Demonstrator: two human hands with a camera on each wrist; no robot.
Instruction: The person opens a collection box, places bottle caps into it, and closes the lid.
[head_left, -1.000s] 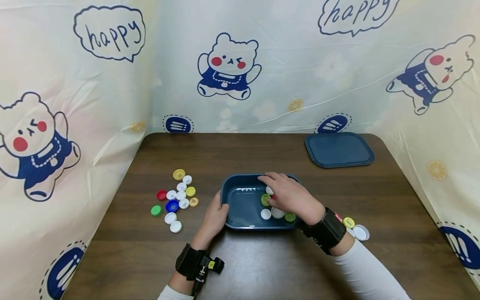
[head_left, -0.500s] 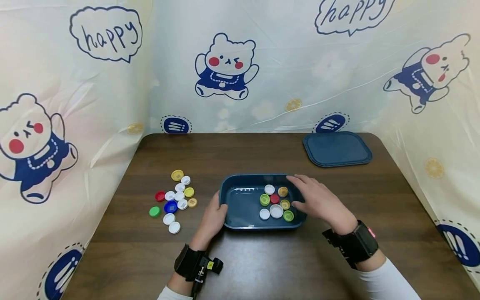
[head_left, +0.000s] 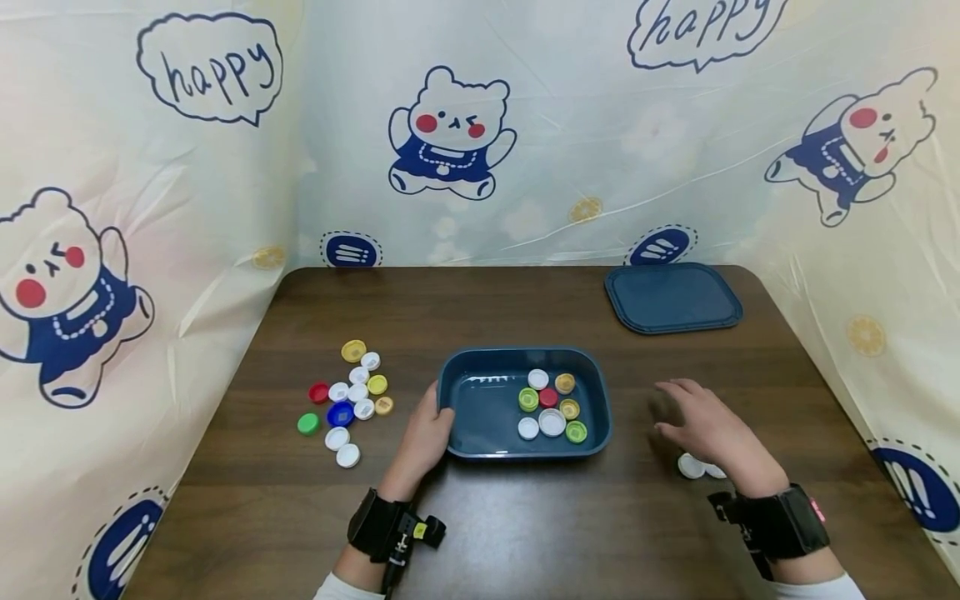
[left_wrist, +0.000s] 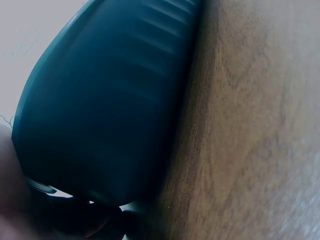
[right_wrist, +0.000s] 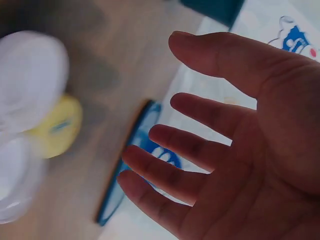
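My left hand [head_left: 423,429] grips the left end of a dark blue rectangular tray [head_left: 476,417], thumb at its rim. The tray's side wall [left_wrist: 105,100] fills much of the left wrist view. Several bottle caps lie in its right half, among them a red cap [head_left: 548,398], a large white cap [head_left: 552,422] and a green cap [head_left: 576,432]. Right of the tray, my right hand [head_left: 716,433] hovers with fingers spread and nothing held. Partly hidden under it are white caps [head_left: 691,466]; the right wrist view also shows a yellow cap [right_wrist: 62,127] there.
Left of the tray lies a loose group of bottle caps, including a blue cap [head_left: 341,414], a green cap [head_left: 308,424] and several white ones. A flat dark blue lid or tray [head_left: 673,298] rests at the table's back right. A printed curtain [head_left: 570,125] encloses the table.
My right hand has left the tray's right half and moved right, over the caps there, uncovering the caps in the tray. My left hand has kept its grip on the tray.
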